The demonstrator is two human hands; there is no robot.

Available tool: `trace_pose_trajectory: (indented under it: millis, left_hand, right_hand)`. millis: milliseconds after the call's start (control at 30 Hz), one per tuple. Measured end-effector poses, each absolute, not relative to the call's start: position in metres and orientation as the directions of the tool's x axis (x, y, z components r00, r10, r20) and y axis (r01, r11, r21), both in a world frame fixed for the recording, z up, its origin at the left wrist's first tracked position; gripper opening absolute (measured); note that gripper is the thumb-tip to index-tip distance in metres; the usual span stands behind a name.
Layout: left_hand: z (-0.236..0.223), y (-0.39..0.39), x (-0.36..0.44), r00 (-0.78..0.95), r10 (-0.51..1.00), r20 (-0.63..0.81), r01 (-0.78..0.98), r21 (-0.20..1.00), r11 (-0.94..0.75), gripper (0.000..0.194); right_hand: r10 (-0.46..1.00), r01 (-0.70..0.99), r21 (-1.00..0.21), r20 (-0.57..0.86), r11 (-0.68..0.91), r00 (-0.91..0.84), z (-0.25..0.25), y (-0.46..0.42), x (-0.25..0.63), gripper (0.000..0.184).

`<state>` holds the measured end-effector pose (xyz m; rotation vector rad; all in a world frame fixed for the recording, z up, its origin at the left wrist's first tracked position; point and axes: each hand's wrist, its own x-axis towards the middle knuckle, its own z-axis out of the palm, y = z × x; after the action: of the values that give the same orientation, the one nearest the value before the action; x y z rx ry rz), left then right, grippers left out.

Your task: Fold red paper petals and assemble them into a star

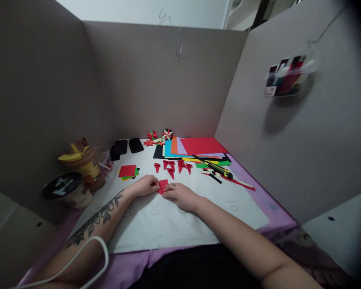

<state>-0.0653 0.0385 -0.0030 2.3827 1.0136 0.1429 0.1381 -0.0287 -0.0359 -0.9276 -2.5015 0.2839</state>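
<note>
A small piece of red paper (163,184) lies on the white sheet between my two hands. At its left edge, my left hand (147,185) is closed, fingertips pinched on the paper. My right hand (183,196) presses its fingers together on the lower right part of the same paper. Fingers cover both sides, so the fold is only partly visible. Just beyond lie several folded red paper pieces (169,165). To the left sits a stack of small coloured squares (128,171), red on top.
Large coloured sheets (203,146) are piled at the back, near folded paper stars (167,134). A yellow-black utility knife (218,169) and paper strips (237,184) lie at right. Tubs (67,190) stand at left. Grey panels (168,84) wall in the table. A white cable (104,249) crosses my left arm.
</note>
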Motion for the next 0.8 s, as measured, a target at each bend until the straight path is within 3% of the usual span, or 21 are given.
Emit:
trace_pose_trajectory:
  millis: [500, 800]
  left_hand:
    - [-0.0056, 0.0333, -0.0601, 0.645, 0.762, -0.045, 0.697, 0.442, -0.564, 0.020]
    - [-0.0085, 0.0341, -0.0600, 0.638, 0.769, -0.046, 0.706, 0.434, -0.559, 0.021]
  right_hand:
    - [0.701, 0.548, -0.447, 0.335, 0.707, -0.630, -0.0346, -0.0278, 0.1383, 0.030]
    - [0.695, 0.568, -0.405, 0.344, 0.716, -0.631, -0.0446, -0.0263, 0.1378, 0.028]
